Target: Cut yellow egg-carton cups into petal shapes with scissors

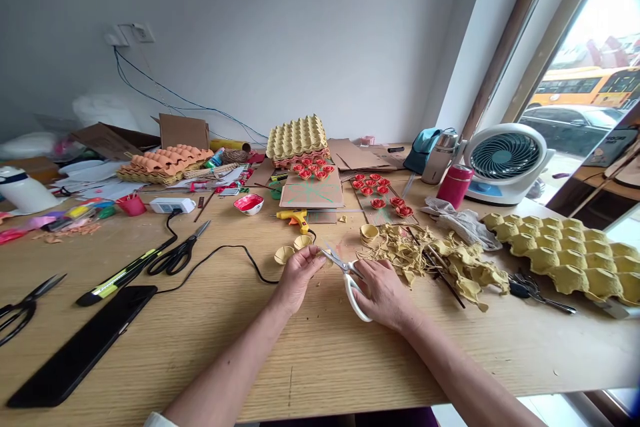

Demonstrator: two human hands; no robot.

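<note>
My right hand point(383, 290) grips white-handled scissors point(356, 300), their blades parted and pointing toward my left fingertips. My left hand point(299, 275) is closed in a pinch at the blade tips; the small thing in it is mostly hidden. Just beyond that hand sit pale yellow cups cut from egg carton, one point(285, 255) beside another point(303, 242). More such cups point(369, 233) lie nested beyond the scissors. A heap of yellow carton scraps point(415, 250) spreads past my right hand.
A yellow glue gun point(295, 219) lies ahead, near cardboard point(313, 195) with red paper flowers point(314, 170). At right are a yellow egg tray point(570, 250), a red flask point(454, 187) and a fan point(507, 160). Black scissors point(175, 257), a cutter point(117, 277) and a black phone-like slab point(85, 343) lie left.
</note>
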